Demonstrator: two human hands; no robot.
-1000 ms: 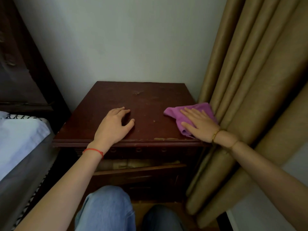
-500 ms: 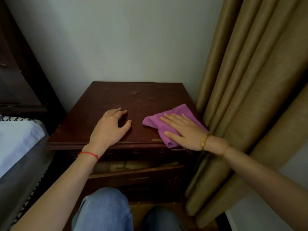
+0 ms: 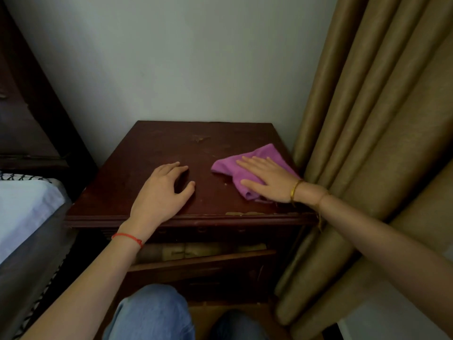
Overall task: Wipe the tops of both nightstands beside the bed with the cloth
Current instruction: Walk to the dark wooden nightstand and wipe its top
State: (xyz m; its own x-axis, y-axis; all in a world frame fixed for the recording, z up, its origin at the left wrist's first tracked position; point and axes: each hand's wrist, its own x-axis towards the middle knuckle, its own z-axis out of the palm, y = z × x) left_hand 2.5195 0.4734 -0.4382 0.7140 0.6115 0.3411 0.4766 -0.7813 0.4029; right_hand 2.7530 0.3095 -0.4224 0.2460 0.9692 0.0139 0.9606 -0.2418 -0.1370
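A dark red-brown wooden nightstand (image 3: pixel 157 153) stands against the wall in front of me. A purple cloth (image 3: pixel 228 165) lies crumpled on the right half of its top. My right hand (image 3: pixel 268 179) presses flat on the cloth with straight fingers, covering much of it. My left hand (image 3: pixel 163 192) rests on the bare wood near the front edge, left of the cloth, its fingers loosely bent and holding nothing.
Tan curtains (image 3: pixel 367 143) hang right beside the nightstand's right edge. A bed with a white sheet (image 3: pixel 22 207) sits at the left, its dark headboard (image 3: pixel 29 119) behind. The nightstand's drawer (image 3: pixel 201 258) below the top hangs open. My knees (image 3: pixel 152 312) are below.
My right hand slid the cloth leftward across the front of the top, then back a little away from the front edge. My left hand stayed resting on the wood.
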